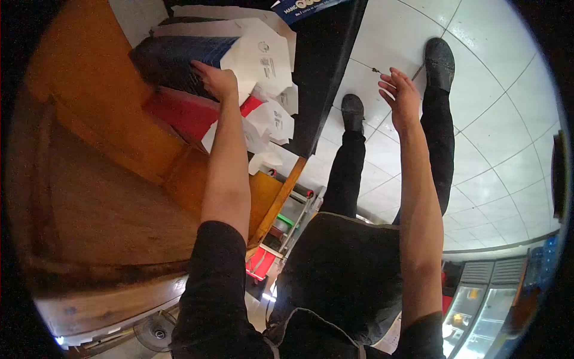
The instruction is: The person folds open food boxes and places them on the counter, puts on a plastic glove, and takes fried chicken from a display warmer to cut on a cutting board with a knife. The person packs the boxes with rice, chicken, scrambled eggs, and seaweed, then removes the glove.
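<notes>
Head view: left hand (220, 82) touches blue carton stack (179, 55), one finger extended, grip indeterminable; right hand (404, 100), fingers loosely parted, over tiled floor (481, 66).

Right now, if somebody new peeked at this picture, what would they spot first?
Probably the dark blue cardboard stack with big white flaps at the upper left, where the person's left hand touches it. Just below it in the picture, the red cardboard pops out too. Toward the right, the open right hand stands out against the pale tiled floor.
</notes>
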